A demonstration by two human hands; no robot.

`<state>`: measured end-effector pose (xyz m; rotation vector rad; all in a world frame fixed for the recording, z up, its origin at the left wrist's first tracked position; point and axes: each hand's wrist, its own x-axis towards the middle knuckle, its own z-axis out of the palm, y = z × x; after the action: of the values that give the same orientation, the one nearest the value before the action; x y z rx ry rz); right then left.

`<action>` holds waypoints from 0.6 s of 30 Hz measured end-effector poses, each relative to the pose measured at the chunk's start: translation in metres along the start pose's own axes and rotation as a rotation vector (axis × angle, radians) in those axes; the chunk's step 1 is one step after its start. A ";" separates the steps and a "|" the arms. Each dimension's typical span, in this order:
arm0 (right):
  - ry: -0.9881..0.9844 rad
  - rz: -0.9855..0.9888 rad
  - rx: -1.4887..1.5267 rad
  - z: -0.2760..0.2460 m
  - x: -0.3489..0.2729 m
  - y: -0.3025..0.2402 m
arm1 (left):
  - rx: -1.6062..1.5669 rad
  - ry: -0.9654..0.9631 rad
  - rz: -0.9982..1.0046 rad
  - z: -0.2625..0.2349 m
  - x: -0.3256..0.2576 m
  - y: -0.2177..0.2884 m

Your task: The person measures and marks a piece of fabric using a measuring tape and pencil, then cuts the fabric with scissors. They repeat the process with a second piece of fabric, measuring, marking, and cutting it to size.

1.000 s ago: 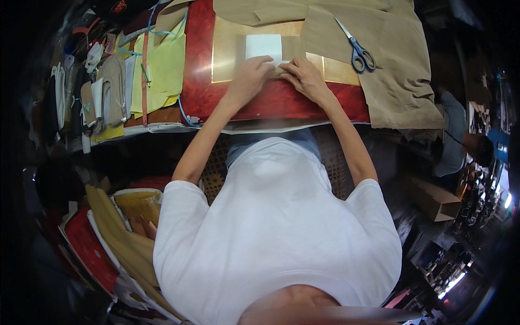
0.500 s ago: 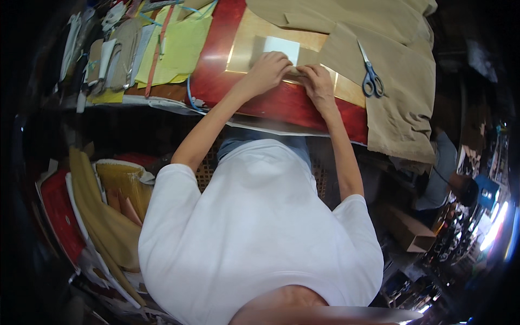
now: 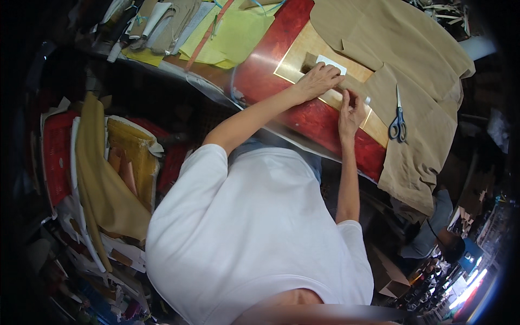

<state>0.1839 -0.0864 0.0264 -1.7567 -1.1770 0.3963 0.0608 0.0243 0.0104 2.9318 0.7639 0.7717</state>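
Observation:
My left hand (image 3: 320,81) presses down on a small white card (image 3: 335,64), its fingers spread and bent over it. The card lies on a board with tan material (image 3: 355,85) near it. Close by on the right, my right hand (image 3: 352,112) is closed in a pinch. A small white rounded end (image 3: 367,101) sticks out beside its fingers; the rest of that slim thing is hidden in the hand. Blue-handled scissors (image 3: 398,123) lie on the large tan fabric sheet (image 3: 428,92), right of my right hand.
The board has a red border (image 3: 303,120). Yellow sheets (image 3: 241,38) and several folded materials lie at the table's far left. Olive fabric (image 3: 103,184) drapes over a red crate (image 3: 58,157) at lower left. Another person (image 3: 433,233) is at lower right, by a cardboard box (image 3: 389,273).
The view has turned, so the table now slants down to the right. My right hand has drawn away from the left, and a white end now shows beside it.

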 end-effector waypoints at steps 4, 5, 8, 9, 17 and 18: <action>-0.082 0.473 0.809 0.014 -0.026 -0.007 | -0.386 -0.218 -0.254 -0.011 0.007 0.013; -0.071 0.493 0.868 0.015 -0.027 -0.008 | -0.511 -0.221 -0.327 -0.015 0.005 0.016; -0.135 0.524 0.905 0.014 -0.033 -0.013 | -0.661 -0.135 -0.461 -0.030 -0.019 0.027; -0.167 0.574 0.879 0.013 -0.035 -0.014 | -0.725 -0.141 -0.522 -0.034 -0.026 0.029; -0.230 0.497 0.842 0.018 -0.039 -0.026 | -0.748 0.115 -0.461 -0.059 -0.060 0.032; -0.226 0.488 0.821 0.019 -0.039 -0.031 | -0.666 0.150 -0.391 -0.065 -0.062 0.026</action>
<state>0.1352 -0.1067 0.0346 -1.2488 -0.5629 1.2042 -0.0051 -0.0342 0.0428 2.0801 0.8449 0.9736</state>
